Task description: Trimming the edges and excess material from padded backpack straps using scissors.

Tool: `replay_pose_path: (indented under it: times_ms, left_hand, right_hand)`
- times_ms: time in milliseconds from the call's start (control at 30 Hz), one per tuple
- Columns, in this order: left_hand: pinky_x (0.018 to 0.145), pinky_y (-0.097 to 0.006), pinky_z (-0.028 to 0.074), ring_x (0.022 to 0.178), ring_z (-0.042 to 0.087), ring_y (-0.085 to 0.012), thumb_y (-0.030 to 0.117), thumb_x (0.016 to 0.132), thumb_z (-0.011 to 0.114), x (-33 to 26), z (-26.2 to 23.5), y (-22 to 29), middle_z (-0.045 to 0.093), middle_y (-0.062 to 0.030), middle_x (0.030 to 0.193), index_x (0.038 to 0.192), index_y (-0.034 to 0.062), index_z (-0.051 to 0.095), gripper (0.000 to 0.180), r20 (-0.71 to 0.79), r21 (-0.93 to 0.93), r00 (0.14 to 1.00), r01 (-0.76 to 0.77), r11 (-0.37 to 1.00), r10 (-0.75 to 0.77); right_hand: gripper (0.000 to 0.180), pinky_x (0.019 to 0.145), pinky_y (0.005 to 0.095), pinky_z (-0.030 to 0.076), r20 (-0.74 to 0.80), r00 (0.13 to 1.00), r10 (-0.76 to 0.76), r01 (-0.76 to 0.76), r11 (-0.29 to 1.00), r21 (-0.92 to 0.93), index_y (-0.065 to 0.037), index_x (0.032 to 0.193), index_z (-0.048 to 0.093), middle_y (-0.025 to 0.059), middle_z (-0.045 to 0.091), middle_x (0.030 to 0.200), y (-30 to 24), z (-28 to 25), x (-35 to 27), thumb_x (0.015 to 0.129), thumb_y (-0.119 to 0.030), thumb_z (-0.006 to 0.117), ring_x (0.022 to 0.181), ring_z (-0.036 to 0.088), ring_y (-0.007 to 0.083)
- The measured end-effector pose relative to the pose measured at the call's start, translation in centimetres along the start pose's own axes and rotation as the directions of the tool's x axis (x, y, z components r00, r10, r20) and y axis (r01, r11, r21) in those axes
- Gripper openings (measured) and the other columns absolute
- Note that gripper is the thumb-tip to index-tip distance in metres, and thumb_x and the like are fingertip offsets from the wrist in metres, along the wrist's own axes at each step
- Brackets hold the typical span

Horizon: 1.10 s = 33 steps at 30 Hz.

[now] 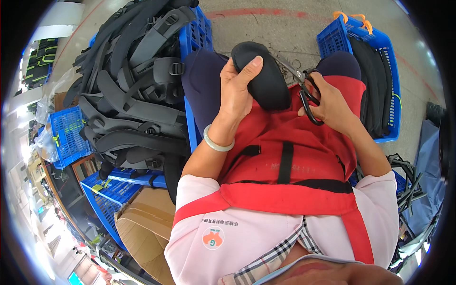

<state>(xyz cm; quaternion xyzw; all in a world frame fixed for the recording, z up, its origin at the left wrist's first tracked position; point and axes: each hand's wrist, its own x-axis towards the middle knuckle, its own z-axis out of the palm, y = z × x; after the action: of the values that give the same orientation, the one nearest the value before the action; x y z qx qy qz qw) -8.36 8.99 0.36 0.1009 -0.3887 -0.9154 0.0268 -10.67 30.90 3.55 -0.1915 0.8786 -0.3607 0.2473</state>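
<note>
My left hand grips a black padded piece, long and rounded at its ends, with the thumb pressed flat on its face. The piece is held up over my lap, above the red apron. My right hand has its fingers through the black handles of a pair of scissors. Their metal blades point up and left, close to the pad's right edge. Whether the blades touch the pad, I cannot tell.
At my left, dark grey padded straps with buckles are heaped over a blue crate. Another blue crate at the right holds stacked black pieces. A cardboard box sits lower left. Dark scraps lie on the floor ahead.
</note>
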Motion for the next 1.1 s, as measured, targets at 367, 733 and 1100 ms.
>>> replay_pose_path:
  times_ms: [367, 733, 1100]
  left_hand:
    - [0.073, -0.026, 0.053, 0.081, 0.063, -0.0122, 0.006, 0.089, 0.064, -0.4, 0.4, -0.6, 0.066, -0.0046, 0.094, 0.103, 0.0023, 0.06, 0.015, 0.023, -0.002, 0.999, 0.027, 1.0, -0.027]
    - [0.069, -0.025, 0.053, 0.076, 0.064, -0.0113, 0.004, 0.089, 0.064, -0.5, 0.6, -1.0, 0.067, -0.004, 0.09, 0.102, 0.0024, 0.062, 0.014, 0.086, 0.007, 0.996, 0.036, 0.999, -0.036]
    - [0.068, -0.025, 0.053, 0.076, 0.063, -0.0111, 0.007, 0.088, 0.065, -0.9, 0.7, -1.3, 0.067, -0.0039, 0.09, 0.103, 0.0018, 0.061, 0.016, 0.12, 0.062, 0.989, 0.076, 0.995, -0.083]
  right_hand:
    - [0.059, 0.058, 0.0362, 0.041, 0.041, 0.999, -0.021, 0.022, 0.999, -0.027, -0.004, 0.107, 0.051, 0.0105, 0.05, 0.068, 0.4, -0.5, 0.1, 0.07, -0.039, 0.081, 0.062, 0.051, 0.0268]
    - [0.047, 0.052, 0.0332, 0.036, 0.058, 0.997, -0.052, 0.05, 0.998, 0.031, -0.002, 0.098, 0.053, 0.0089, 0.046, 0.062, 0.6, -1.1, -0.2, 0.075, -0.034, 0.078, 0.055, 0.045, 0.0189]
    - [0.043, 0.055, 0.0319, 0.037, 0.083, 0.996, -0.024, 0.025, 1.0, -0.014, -0.002, 0.1, 0.052, 0.0084, 0.046, 0.066, 0.3, -2.7, -1.0, 0.077, -0.027, 0.077, 0.059, 0.042, 0.0188]
